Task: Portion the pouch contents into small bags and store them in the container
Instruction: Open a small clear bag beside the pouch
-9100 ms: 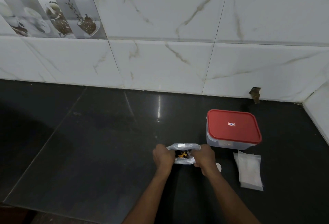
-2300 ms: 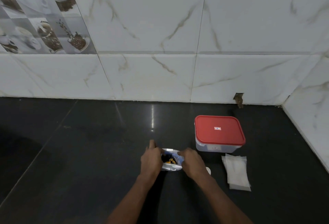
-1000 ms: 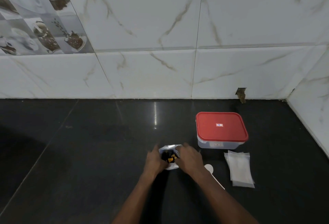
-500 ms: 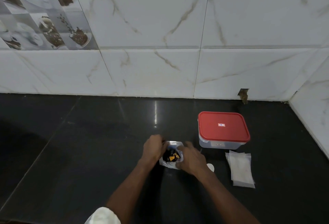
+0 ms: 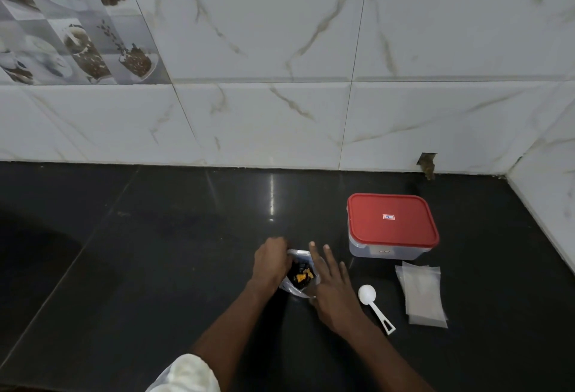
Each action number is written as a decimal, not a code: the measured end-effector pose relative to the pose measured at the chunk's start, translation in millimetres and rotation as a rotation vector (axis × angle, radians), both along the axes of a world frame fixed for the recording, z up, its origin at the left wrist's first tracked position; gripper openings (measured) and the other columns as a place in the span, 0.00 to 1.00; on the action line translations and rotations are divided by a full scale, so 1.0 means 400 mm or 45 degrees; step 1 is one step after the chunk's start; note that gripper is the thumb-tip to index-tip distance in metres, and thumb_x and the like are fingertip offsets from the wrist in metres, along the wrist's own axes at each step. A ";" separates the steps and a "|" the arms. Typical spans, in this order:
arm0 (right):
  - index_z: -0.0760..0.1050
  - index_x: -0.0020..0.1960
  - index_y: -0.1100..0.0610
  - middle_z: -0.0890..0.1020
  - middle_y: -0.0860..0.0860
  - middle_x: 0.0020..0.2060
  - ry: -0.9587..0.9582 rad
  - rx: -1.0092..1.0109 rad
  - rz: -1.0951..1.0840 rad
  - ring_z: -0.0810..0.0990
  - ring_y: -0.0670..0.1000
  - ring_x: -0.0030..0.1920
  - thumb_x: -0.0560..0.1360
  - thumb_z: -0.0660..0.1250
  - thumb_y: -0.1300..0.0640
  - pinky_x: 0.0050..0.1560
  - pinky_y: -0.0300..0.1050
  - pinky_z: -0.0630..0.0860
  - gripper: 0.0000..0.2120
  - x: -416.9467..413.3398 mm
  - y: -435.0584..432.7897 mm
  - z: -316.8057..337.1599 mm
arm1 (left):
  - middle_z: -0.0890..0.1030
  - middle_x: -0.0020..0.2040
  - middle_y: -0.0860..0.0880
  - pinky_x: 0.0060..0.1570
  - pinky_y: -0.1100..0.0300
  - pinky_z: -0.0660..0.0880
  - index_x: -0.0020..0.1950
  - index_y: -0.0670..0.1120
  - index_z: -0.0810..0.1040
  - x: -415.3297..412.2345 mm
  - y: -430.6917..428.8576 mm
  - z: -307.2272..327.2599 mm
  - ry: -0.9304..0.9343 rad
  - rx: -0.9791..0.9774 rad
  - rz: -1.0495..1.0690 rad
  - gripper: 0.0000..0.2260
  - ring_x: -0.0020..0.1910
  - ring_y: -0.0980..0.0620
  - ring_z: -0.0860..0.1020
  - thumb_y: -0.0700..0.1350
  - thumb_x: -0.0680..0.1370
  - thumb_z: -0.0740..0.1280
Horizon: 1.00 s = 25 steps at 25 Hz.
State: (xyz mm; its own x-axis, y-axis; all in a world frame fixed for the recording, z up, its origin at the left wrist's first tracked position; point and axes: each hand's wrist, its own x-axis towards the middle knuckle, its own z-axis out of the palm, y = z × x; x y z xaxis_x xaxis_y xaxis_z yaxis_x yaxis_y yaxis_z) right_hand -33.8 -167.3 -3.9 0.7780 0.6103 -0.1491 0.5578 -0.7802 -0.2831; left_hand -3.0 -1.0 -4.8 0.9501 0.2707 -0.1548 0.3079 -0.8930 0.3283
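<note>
Black counter [image 5: 155, 251] under white marble tiles. Lower centre, my left hand [image 5: 270, 262] curls its fingers on the rim of the pouch [image 5: 292, 287], which is open and shows dark and orange pieces. My right hand [image 5: 333, 292] rests beside it, fingers straight and spread. I judge scooping comes next: spoon [image 5: 376, 308], small bags [image 5: 424, 295], lidded container [image 5: 392, 225] at right.

The body I watch on my screen is a person's, and only the two arms are inside my view. The left grip [image 5: 270, 262] and the right grip [image 5: 333, 287] are bare hands. The left forearm [image 5: 230, 320] is uncovered from the wrist to about the elbow, where a sleeve [image 5: 185, 374] begins. This sleeve is of pale, whitish cloth with faint yellowish patches, and its edge looks bunched and rounded. The right forearm [image 5: 382, 351] is uncovered as far as my view reaches.
</note>
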 end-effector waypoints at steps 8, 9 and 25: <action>0.78 0.54 0.41 0.42 0.52 0.78 -0.147 0.023 -0.026 0.39 0.56 0.78 0.65 0.73 0.60 0.72 0.64 0.55 0.22 0.009 -0.027 -0.020 | 0.83 0.51 0.45 0.43 0.56 0.75 0.51 0.44 0.81 -0.015 -0.006 0.004 0.032 -0.173 0.212 0.13 0.51 0.44 0.82 0.52 0.73 0.71; 0.78 0.51 0.41 0.45 0.54 0.79 -0.155 0.046 -0.075 0.43 0.55 0.77 0.61 0.74 0.61 0.70 0.64 0.60 0.23 0.010 -0.031 -0.031 | 0.82 0.52 0.45 0.42 0.57 0.74 0.53 0.43 0.80 -0.025 0.000 0.001 0.085 -0.217 0.279 0.17 0.53 0.43 0.82 0.54 0.72 0.73; 0.70 0.68 0.42 0.33 0.40 0.74 -0.053 0.298 -0.052 0.34 0.47 0.76 0.79 0.61 0.56 0.76 0.50 0.40 0.18 0.015 -0.037 -0.063 | 0.84 0.50 0.48 0.43 0.57 0.75 0.53 0.46 0.80 -0.091 -0.021 0.000 -0.019 -0.291 0.441 0.19 0.50 0.45 0.83 0.61 0.75 0.68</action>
